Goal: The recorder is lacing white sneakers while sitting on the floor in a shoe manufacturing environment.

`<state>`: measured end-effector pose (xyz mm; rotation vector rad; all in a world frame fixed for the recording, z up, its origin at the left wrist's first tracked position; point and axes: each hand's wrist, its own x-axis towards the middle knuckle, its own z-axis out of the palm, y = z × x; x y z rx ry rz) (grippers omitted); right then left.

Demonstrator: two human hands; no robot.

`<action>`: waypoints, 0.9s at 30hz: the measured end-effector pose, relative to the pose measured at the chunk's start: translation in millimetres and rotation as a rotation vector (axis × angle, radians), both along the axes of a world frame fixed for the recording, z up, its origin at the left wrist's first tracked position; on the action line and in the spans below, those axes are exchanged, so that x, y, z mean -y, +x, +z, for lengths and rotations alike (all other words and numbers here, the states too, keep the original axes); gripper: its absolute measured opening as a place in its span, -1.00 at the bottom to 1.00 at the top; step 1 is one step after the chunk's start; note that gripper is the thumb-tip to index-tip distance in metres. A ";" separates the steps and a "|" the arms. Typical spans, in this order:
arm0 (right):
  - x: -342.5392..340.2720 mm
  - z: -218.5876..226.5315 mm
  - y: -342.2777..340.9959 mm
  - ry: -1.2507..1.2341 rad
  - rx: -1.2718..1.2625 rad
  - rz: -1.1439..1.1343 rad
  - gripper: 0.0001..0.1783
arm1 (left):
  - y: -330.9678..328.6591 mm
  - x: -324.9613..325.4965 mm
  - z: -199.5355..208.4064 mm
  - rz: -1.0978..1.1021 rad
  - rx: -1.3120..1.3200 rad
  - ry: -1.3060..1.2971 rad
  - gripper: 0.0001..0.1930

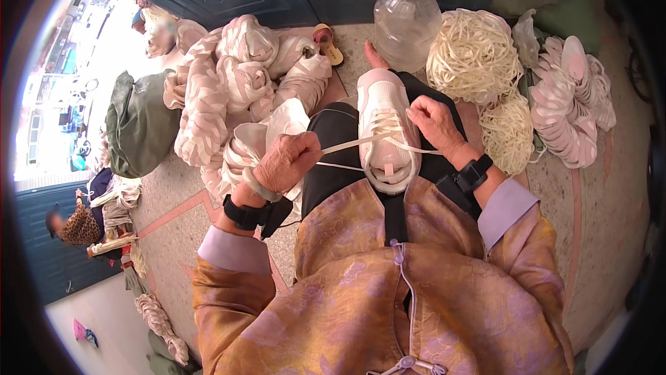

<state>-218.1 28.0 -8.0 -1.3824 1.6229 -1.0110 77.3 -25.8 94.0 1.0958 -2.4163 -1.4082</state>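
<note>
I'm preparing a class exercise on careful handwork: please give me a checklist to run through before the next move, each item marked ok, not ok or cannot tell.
1. Shoe upper side up on the lap, toe pointing away: ok.
2. Left hand closed on a lace, which stretches straight to the shoe: ok.
3. Right hand gripping a lace: cannot tell; its fingers are beside the shoe.
4. Loose lace gathered in: not ok; lengths trail out on both sides.
5. Every eyelet threaded: cannot tell, too small.
6. Bottle capped: ok.
</note>
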 end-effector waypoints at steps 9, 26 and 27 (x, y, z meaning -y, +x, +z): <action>2.4 56.1 57.8 0.097 0.281 0.529 -0.68 | -32.2 -15.4 34.5 -0.126 -0.053 -0.106 -0.88; 2.0 213.9 -118.7 -0.373 0.857 0.275 -0.67 | -79.1 -7.1 -30.9 -0.030 -0.188 -0.203 -0.89; -7.4 217.9 -133.1 -0.379 0.824 0.216 -0.67 | -95.3 -13.3 -31.6 -0.057 -0.162 -0.169 -0.88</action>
